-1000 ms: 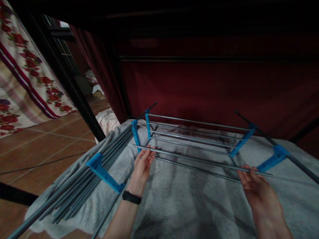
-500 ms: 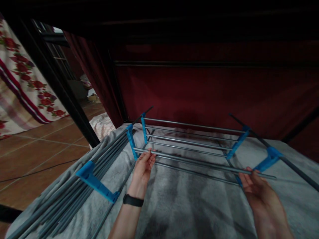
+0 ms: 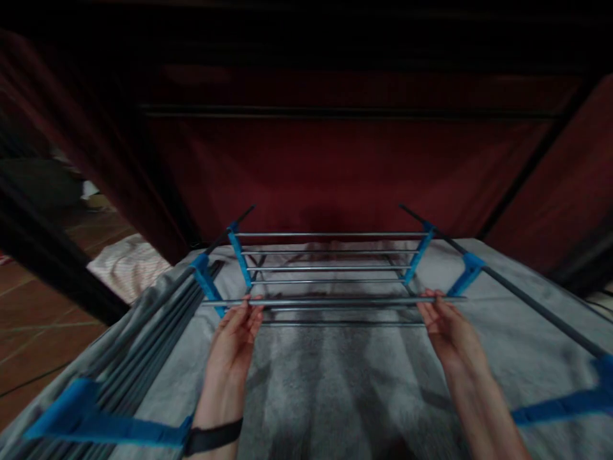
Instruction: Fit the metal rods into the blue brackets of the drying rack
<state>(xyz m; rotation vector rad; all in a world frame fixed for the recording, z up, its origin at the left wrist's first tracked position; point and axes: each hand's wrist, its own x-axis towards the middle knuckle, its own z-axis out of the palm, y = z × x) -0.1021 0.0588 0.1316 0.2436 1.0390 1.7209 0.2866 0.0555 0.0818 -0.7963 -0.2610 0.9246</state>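
My left hand [image 3: 235, 333] and my right hand [image 3: 444, 324] both pinch a grey metal rod [image 3: 335, 300], one near each end. The rod lies level across a partly built rack of grey tubes with blue plastic brackets. Its left end overlaps a blue bracket [image 3: 207, 281]; whether it sits in the bracket cannot be made out. On the right, the rod tip reaches just below another blue bracket [image 3: 465, 276]. Beyond the hands, several thin rods [image 3: 330, 269] span the far pair of brackets. Closer to me, a blue bracket [image 3: 110, 425] stands beside my left wrist.
Several loose grey tubes [image 3: 156, 354] lie bundled on the left. A grey blanket [image 3: 335, 383] covers the surface under the rack. Dark red cloth [image 3: 311, 179] hangs behind, with a black frame post [image 3: 57, 249] on the left and a dark beam overhead.
The view has swung right. The rod, slanted before, is now level, and its right end has come nearer the right bracket line. Both hands keep hold of it.
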